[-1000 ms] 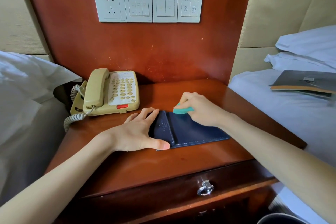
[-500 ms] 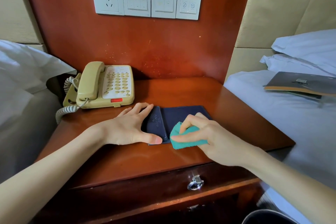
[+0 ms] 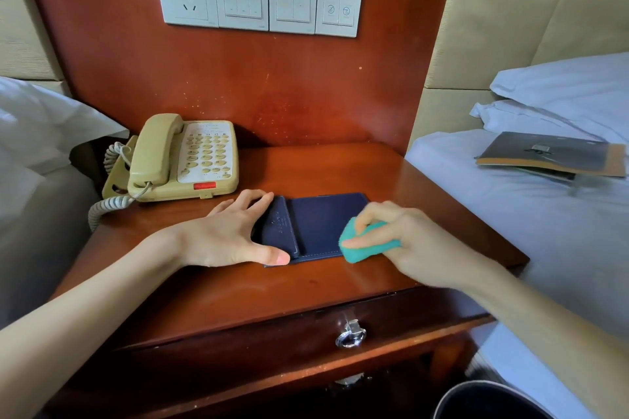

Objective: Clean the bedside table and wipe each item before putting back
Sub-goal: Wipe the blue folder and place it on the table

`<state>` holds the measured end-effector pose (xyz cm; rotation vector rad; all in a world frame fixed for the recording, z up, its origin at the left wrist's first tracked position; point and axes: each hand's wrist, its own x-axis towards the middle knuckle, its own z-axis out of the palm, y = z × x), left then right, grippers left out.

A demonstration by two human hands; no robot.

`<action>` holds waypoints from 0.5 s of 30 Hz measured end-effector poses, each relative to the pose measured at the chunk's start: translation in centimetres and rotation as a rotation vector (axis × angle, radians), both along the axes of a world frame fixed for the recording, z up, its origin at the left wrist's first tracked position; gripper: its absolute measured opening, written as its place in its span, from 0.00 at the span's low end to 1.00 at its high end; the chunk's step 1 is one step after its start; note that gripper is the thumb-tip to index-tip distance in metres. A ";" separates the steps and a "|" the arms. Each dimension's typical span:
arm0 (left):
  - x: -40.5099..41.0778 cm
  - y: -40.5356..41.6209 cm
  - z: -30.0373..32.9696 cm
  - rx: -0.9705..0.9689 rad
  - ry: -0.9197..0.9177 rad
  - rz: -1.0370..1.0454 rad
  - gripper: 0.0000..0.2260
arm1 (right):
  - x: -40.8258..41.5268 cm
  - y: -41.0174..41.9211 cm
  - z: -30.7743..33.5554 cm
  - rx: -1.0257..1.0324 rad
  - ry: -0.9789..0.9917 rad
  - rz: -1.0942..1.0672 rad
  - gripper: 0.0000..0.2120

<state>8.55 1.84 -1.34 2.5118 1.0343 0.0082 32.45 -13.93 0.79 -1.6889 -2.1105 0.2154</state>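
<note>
Two beds flanking wooden bedside table (image 3: 238, 286), telephone (image 3: 183, 160) at rear left, navy pad (image 3: 320, 221) centre, left hand (image 3: 224, 235) spread flat pinning it, right hand (image 3: 405, 241) pinching green cloth (image 3: 364, 245) at pad's near-right corner, dark bin (image 3: 483, 398) below, contents unseen.

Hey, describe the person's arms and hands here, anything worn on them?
Both forearms are bare as far as the frame shows: no sleeves, watch or bracelet. The left hand and right hand wear no gloves or visible rings. Nails look short and unpainted.
</note>
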 end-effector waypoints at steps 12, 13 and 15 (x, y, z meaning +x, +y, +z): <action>-1.1 0.5 0.1 -0.013 -0.029 -0.028 0.59 | 0.4 1.3 -1.7 0.073 0.010 0.067 0.29; -1.1 0.6 0.0 -0.012 -0.030 -0.027 0.59 | 1.3 1.1 -1.7 0.087 0.007 0.045 0.29; -1.1 0.7 -0.1 -0.006 -0.029 -0.030 0.59 | 3.2 0.6 -1.8 0.108 0.016 0.004 0.30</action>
